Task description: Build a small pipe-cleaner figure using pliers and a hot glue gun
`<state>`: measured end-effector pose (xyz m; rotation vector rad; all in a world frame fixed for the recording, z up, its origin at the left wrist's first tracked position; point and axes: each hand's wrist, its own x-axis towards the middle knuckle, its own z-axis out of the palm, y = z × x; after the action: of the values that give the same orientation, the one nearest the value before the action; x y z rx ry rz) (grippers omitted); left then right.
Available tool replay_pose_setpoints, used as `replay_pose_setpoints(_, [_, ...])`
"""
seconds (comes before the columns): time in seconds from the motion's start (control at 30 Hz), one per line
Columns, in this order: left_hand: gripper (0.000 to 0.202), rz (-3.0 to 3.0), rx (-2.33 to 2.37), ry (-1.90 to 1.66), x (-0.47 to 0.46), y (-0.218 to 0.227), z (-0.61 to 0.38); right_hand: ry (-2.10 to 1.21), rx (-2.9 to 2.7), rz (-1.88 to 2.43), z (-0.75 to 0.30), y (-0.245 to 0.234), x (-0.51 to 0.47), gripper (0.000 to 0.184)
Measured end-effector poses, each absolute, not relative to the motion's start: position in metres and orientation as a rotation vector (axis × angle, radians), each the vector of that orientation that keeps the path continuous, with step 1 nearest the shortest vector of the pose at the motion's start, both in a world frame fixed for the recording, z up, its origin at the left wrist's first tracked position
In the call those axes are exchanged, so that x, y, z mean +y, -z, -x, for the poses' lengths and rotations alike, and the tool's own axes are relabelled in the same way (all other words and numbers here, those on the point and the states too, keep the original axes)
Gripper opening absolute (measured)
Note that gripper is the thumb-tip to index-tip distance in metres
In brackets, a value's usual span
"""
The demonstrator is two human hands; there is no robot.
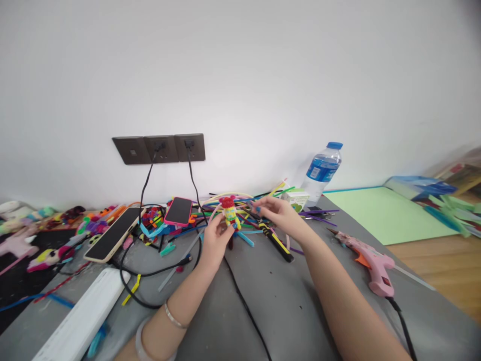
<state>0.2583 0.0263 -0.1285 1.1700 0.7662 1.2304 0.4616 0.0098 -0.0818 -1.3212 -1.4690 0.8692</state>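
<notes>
My left hand (217, 238) is closed around a small pipe-cleaner doll (230, 213) with a red top and a yellow body, holding it upright above the grey table (259, 301). Just to the right, my right hand (276, 213) is in a pinch, its fingertips apart from the doll. What sits between those fingertips is too small to make out. Below my right hand lie pliers (276, 243) with yellow and black handles. Loose pipe cleaners (246, 239) in several colours spread behind and beneath both hands.
A pink glue gun (370, 263) lies at right, its cord running forward. A water bottle (323, 173) stands by the wall near a small box (296, 199). Leftward are a pink-edged phone (178, 211), a larger phone (114, 234), a white power strip (82, 316) and black cables (244, 303).
</notes>
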Motion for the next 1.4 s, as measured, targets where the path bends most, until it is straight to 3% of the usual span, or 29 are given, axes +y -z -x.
replay_pose_setpoints(0.23, [0.046,-1.174,0.815,-1.299,0.032,0.124,-0.252,-0.726,-1.320,1.361,-0.482,0.081,0.012,0.020])
replay_pose_setpoints(0.6, [0.035,-1.471,0.812,-1.131,0.024,0.127,-0.254,-0.638,-1.277,1.325,-0.490,0.069,0.006,0.019])
replay_pose_setpoints(0.73, [0.027,-1.794,0.671,-0.936,0.012,0.120,-0.251,-0.599,-1.257,1.306,-0.492,0.064,0.003,0.014])
replay_pose_setpoints(0.9, [0.031,-2.096,0.375,-0.614,-0.009,0.111,-0.257,-0.576,-1.293,1.300,-0.494,0.061,0.001,0.013])
replay_pose_setpoints(1.4, [0.030,-1.935,0.263,-0.373,-0.020,0.103,-0.260,-0.572,-1.992,1.397,-0.468,0.085,0.007,0.008])
